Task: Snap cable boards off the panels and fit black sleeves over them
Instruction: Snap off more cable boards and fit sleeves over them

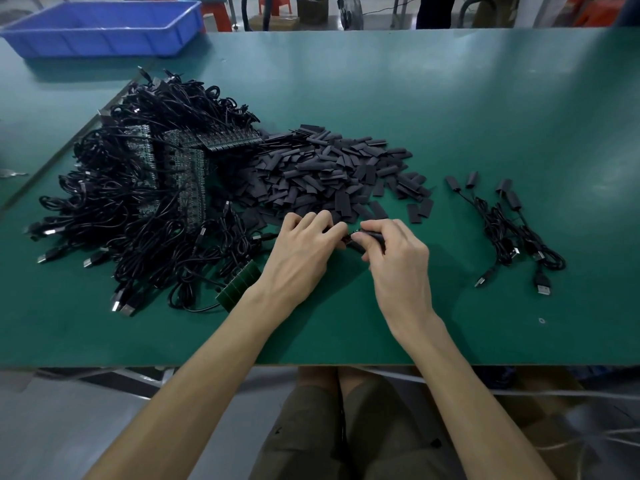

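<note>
Both hands meet over the green table [485, 109], just in front of the loose pile of flat black sleeves [329, 171]. The left hand [304, 251] has its fingers curled, pinching a small cable board [354, 234] that is mostly hidden by the fingertips. The right hand [394, 258] is curled round a black sleeve [374, 234], held end to end against the board. A tangled heap of black USB cables on green circuit panels [138, 188] lies to the left. A short green panel strip [239, 285] sits by the left wrist. A few sleeved cables [512, 233] lie to the right, and a blue plastic tray [104, 27] stands at the far corner.
</note>
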`<state>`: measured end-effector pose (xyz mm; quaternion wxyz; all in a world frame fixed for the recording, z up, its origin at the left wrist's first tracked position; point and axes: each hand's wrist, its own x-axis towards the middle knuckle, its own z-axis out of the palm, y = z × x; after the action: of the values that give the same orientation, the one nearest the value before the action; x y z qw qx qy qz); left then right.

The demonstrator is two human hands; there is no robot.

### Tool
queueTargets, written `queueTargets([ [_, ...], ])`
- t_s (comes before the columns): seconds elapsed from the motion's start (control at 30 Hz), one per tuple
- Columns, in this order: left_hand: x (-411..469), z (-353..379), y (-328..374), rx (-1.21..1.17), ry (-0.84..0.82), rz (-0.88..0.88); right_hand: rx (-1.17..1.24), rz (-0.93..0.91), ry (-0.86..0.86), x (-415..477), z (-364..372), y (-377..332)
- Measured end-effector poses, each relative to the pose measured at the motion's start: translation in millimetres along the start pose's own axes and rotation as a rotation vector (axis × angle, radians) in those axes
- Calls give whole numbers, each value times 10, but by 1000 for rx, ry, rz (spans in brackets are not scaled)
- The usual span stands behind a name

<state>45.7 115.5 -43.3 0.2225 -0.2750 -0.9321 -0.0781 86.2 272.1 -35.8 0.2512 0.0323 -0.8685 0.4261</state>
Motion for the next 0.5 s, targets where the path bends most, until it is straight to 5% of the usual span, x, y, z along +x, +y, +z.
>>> queueTargets([
  [0.27, -4, -80, 40, -62, -3, -12, -86, -100, -144, 7, 4, 3],
  [0.5, 41, -31, 8, -178, 42, -6, 54, -6, -55, 55, -18, 42],
])
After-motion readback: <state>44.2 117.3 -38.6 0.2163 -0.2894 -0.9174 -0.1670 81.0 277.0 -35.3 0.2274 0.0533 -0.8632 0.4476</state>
